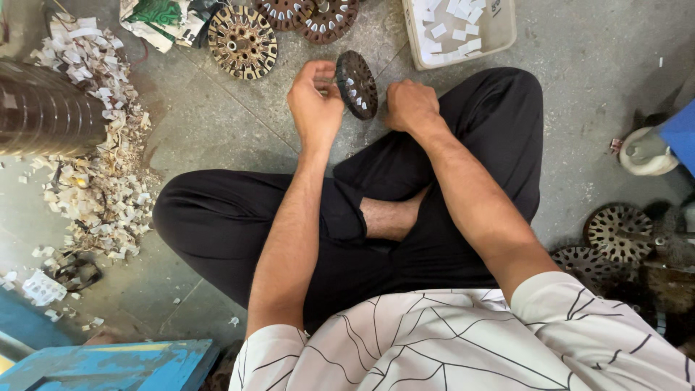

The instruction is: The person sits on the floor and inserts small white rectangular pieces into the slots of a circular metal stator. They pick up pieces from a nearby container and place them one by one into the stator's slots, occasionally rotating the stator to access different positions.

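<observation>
While I sit cross-legged on the floor (217,130), a paper-scrap heap (94,145) spreads at my left. Ahead, a white tray (499,29) holds white slips (452,25). Bare concrete lies between. My left hand (315,105) and right hand (411,105) both grip the slotted disc (357,85), upright on edge.

Grey concrete floor (594,58): slotted discs (242,41), paper scrap heap (101,181), white tray (499,32).
</observation>
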